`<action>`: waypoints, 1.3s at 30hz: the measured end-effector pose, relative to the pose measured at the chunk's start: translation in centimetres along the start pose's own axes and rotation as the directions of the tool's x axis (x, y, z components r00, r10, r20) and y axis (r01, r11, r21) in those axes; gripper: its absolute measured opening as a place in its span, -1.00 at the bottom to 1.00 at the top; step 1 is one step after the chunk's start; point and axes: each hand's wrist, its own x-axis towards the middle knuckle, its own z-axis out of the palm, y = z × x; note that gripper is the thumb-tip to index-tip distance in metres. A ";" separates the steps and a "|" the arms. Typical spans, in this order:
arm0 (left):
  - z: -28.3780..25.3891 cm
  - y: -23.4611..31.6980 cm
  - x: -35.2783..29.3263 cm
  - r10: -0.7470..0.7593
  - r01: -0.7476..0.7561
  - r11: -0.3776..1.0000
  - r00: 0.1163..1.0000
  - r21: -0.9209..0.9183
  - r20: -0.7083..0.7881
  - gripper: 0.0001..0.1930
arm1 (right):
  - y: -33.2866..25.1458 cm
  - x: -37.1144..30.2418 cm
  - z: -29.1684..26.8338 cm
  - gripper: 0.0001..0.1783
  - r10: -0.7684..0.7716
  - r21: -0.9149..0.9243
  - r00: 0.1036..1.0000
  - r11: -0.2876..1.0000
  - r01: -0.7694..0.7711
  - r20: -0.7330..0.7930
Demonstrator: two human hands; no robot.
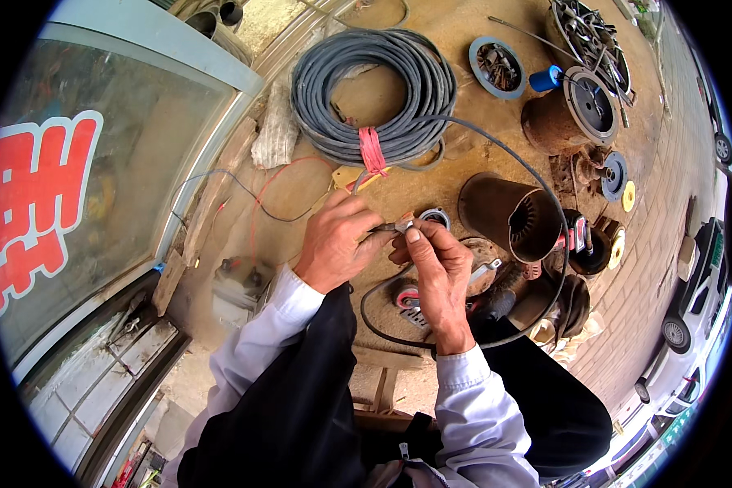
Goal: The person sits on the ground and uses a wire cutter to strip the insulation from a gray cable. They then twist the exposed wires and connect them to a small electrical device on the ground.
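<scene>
While the left hand (343,237) and right hand (441,272) pinch a cable end (391,227) mid-frame, a pink-tied cable coil (428,89) lies at upper centre.

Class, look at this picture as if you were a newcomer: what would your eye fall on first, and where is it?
Probably the thick coil of dark cable at upper centre, bound with a bright pink tie. Just below it, the left hand and right hand meet, their fingertips pinching a small piece. Bold red characters edged in white stand out on the glass at far left.
</scene>
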 end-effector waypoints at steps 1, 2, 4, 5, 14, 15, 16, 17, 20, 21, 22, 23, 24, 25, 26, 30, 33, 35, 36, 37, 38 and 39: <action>-0.2 -0.1 -0.3 0.006 -0.006 1.000 1.000 0.003 -0.016 -0.83 | -0.1 -0.3 0.1 -0.72 -0.008 -0.016 1.000 1.000 0.008 0.011; -0.5 -0.1 -0.4 0.014 -0.014 1.000 0.999 0.004 -0.037 -0.83 | -0.5 -0.6 0.0 -0.73 -0.020 -0.036 1.000 0.999 0.021 0.023; -0.9 -0.9 -1.1 -0.213 0.182 0.965 0.964 -0.191 -0.157 -0.79 | -2.6 -1.8 -0.3 -0.71 0.058 -0.166 0.996 0.985 -0.047 0.062; -1.4 -1.9 -1.4 -0.343 0.265 0.894 0.923 -0.361 -0.172 -0.75 | -4.1 -2.7 -0.6 -0.72 0.050 -0.309 0.994 0.951 -0.017 0.100; -1.0 -10.6 -3.9 -0.797 0.556 0.369 0.602 -0.745 0.054 -0.73 | -13.3 -0.2 -3.3 -0.84 -0.167 -0.874 0.913 0.269 0.405 0.371; -0.7 -11.1 -4.3 -0.807 0.559 0.326 0.584 -0.763 0.082 -0.73 | -12.9 1.8 -3.5 -0.86 -0.103 -0.883 0.913 0.232 0.407 0.394; -0.2 -11.9 -4.5 -0.810 0.560 0.271 0.572 -0.783 0.129 -0.73 | -11.5 4.0 -3.9 -0.85 -0.040 -0.897 0.929 0.248 0.366 0.368; -0.1 -12.8 -4.9 -0.813 0.558 0.217 0.557 -0.801 0.168 -0.74 | -9.5 6.4 -4.2 -0.83 0.025 -0.907 0.937 0.261 0.331 0.349; 0.2 -13.0 -3.6 -0.802 0.533 0.113 0.547 -0.838 0.239 -0.74 | -2.8 12.0 -5.0 -0.70 0.185 -0.722 0.980 0.688 -0.076 0.074; 0.3 -12.7 -3.1 -0.797 0.527 0.090 0.547 -0.845 0.256 -0.74 | -0.6 13.1 -5.3 -0.68 0.262 -0.533 0.965 0.814 -0.231 -0.018; 0.6 -12.8 -2.9 -0.792 0.548 0.079 0.541 -0.832 0.282 -0.74 | 1.2 13.8 -5.2 -0.66 0.358 -0.306 0.930 0.879 -0.365 -0.081; 0.9 -13.1 -2.7 -0.791 0.567 0.067 0.531 -0.821 0.303 -0.74 | 2.6 14.1 -4.5 -0.64 0.351 -0.184 0.929 0.911 -0.368 -0.120; 1.1 -13.3 -2.4 -0.789 0.585 0.054 0.522 -0.809 0.325 -0.73 | 3.9 14.2 -3.5 -0.62 0.348 -0.062 0.924 0.930 -0.361 -0.160; 1.4 -13.4 -2.0 -0.785 0.590 0.064 0.528 -0.805 0.324 -0.73 | 4.9 14.4 -3.1 -0.60 0.348 0.062 0.915 0.937 -0.343 -0.202; 1.5 -13.4 -1.8 -0.784 0.598 0.073 0.529 -0.798 0.324 -0.73 | 5.7 14.8 -3.2 -0.62 0.353 0.138 0.918 0.933 -0.331 -0.183; 2.0 -13.0 -0.5 -0.743 0.612 0.099 0.570 -0.785 0.351 -0.74 | 8.2 16.1 -2.9 -0.73 0.383 0.383 0.901 0.878 -0.287 -0.204; 3.4 -11.6 0.8 -0.724 0.618 0.118 0.589 -0.778 0.358 -0.75 | 8.9 16.4 -1.7 -0.71 0.450 0.508 0.857 0.815 -0.280 -0.250; 3.8 -11.7 1.2 -0.727 0.641 0.161 0.592 -0.751 0.348 -0.75 | 9.1 16.3 -1.5 -0.70 0.436 0.538 0.876 0.798 -0.271 -0.206; 3.9 -11.7 1.4 -0.728 0.651 0.183 0.593 -0.736 0.344 -0.74 | 9.1 16.3 -1.7 -0.70 0.435 0.554 0.881 0.787 -0.272 -0.186; 4.0 -11.6 1.3 -0.723 0.647 0.175 0.596 -0.742 0.348 -0.74 | 9.2 16.3 -2.0 -0.69 0.434 0.570 0.885 0.775 -0.273 -0.166; 4.0 -11.3 1.2 -0.720 0.642 0.168 0.598 -0.748 0.351 -0.73 | 9.0 16.2 -2.1 -0.69 0.433 0.586 0.890 0.762 -0.276 -0.144; 3.9 -11.1 1.0 -0.717 0.637 0.162 0.601 -0.754 0.354 -0.72 | 8.7 16.1 -2.3 -0.69 0.397 0.554 0.896 0.799 -0.232 -0.199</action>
